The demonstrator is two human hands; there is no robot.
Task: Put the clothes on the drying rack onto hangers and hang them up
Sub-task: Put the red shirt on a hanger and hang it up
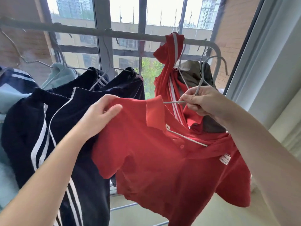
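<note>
A tall window [123, 46] with dark metal bars fills the far side, and flat grey daylight comes in through it. Beyond the window stand pale high-rise towers [73, 7], a low beige building [130, 43] and a green tree [149, 74], and brick walls [236, 22] flank the window on both sides. To the right of the window runs a white frame [263, 62], and below the window lies a pale floor [130, 216].

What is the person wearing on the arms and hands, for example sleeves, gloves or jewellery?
Nothing that shows. The left hand and the right hand have no gloves, rings or watch, and both arms are bare to the picture's edge, with no sleeve in view.
</note>
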